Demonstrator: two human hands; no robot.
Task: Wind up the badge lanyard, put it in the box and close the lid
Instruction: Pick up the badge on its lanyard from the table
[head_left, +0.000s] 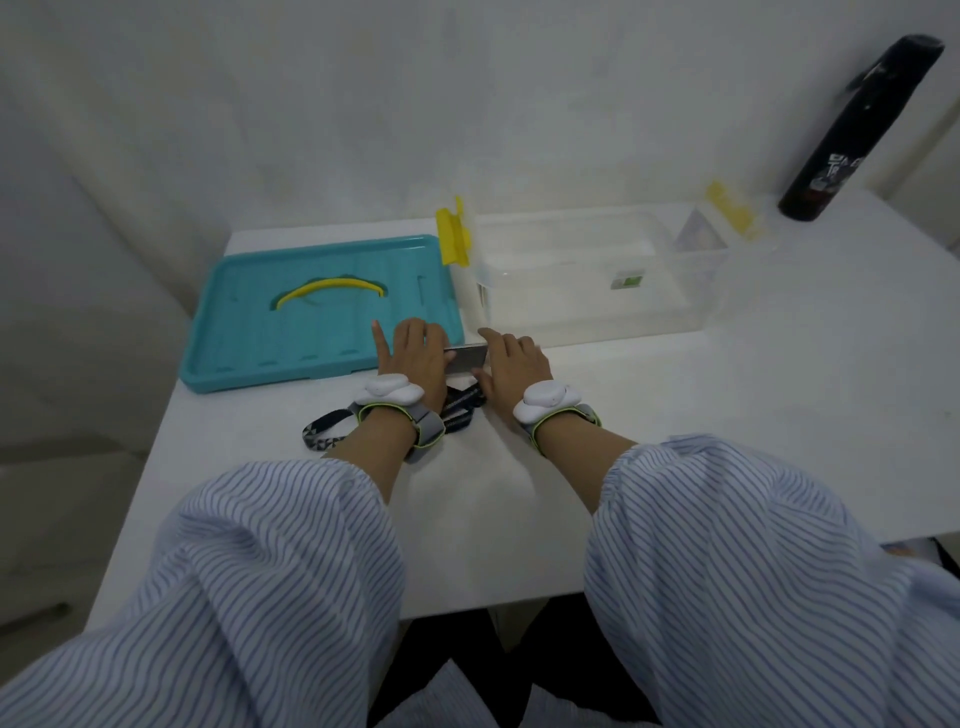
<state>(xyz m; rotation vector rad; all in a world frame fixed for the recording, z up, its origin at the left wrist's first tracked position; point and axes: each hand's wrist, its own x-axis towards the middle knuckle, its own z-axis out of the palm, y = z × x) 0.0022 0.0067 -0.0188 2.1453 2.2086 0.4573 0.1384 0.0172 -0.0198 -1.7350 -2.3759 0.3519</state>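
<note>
A badge holder (466, 357) lies on the white table between my two hands. Its dark patterned lanyard (326, 432) trails toward me and loops out to the left under my left wrist. My left hand (413, 358) rests on the badge's left end, fingers partly spread. On the badge's right end sits my right hand (511, 358), thumb at the edge nearest me. The clear plastic box (597, 275) stands open just beyond, with yellow latches (455, 235) at both ends. The teal lid (322, 312) with a yellow handle lies flat to the box's left.
A tall black bottle (857, 130) stands at the table's far right corner by the wall. The table's (753, 415) left edge runs just beyond the lid, and its front edge lies under my striped sleeves.
</note>
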